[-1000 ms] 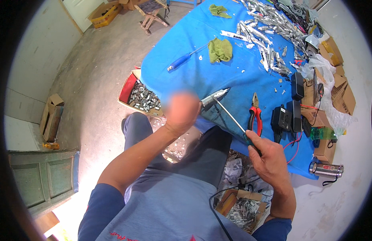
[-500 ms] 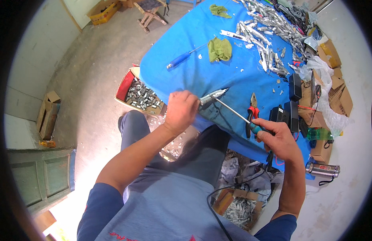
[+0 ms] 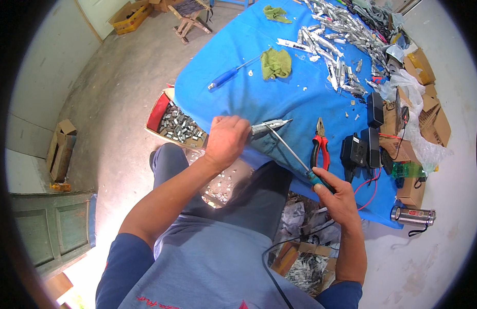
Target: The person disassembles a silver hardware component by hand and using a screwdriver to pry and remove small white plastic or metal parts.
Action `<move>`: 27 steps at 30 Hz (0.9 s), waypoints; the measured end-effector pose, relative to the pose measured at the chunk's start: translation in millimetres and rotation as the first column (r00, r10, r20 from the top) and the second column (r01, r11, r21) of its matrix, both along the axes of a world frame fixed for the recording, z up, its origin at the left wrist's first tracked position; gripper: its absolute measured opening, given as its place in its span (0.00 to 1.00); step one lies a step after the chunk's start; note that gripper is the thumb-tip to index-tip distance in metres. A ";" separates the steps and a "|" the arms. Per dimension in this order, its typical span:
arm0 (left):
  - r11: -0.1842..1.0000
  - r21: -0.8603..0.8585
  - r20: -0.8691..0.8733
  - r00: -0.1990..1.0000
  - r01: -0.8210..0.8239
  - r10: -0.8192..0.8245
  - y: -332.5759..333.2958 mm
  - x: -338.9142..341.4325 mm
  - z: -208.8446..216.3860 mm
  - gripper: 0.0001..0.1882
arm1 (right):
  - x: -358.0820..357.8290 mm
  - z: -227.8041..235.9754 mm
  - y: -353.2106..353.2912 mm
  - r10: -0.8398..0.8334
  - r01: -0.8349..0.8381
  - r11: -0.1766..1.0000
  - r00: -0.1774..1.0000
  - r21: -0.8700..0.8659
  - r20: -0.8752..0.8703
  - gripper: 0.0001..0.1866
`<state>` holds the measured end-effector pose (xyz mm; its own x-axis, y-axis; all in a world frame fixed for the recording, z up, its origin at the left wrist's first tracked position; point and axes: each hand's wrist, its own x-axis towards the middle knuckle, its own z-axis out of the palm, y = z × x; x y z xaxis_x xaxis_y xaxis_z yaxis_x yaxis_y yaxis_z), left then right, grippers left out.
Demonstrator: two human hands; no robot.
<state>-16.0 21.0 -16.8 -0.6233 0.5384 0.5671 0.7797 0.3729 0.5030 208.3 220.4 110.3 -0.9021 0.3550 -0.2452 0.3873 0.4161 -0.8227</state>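
Observation:
My left hand (image 3: pixel 227 141) is closed around the near end of a slim, scuffed white-and-silver piece (image 3: pixel 264 127), its kind hard to make out. This piece points right over the table edge. My right hand (image 3: pixel 337 198) grips the teal-and-black handle of a long-shafted screwdriver (image 3: pixel 291 150). The screwdriver's tip meets the piece near its middle; whether it is wedged inside cannot be seen. Red-handled pliers (image 3: pixel 321 141) lie just beyond my right hand. A blue-handled screwdriver (image 3: pixel 225 78) lies farther off, near a crumpled green cloth (image 3: pixel 275 64).
A blue cloth (image 3: pixel 213 105) covers the table. Many similar silver pieces (image 3: pixel 346 46) are heaped at the far right. Black adapters (image 3: pixel 355 150) and a metal flashlight (image 3: pixel 413 217) sit on the right. A red-sided box (image 3: pixel 157 114) of small metal parts stands left, below the table edge.
My right hand has moved left and down, toward me, with the screwdriver. The piece in my left hand has tilted flatter. The view has shifted slightly.

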 end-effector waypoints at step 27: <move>0.998 -0.048 -0.036 0.999 -0.026 0.025 0.2 2.1 6.3 0.05 | -12.8 19.3 -5.3 0.156 -0.129 0.931 0.986 0.341 -0.053 0.17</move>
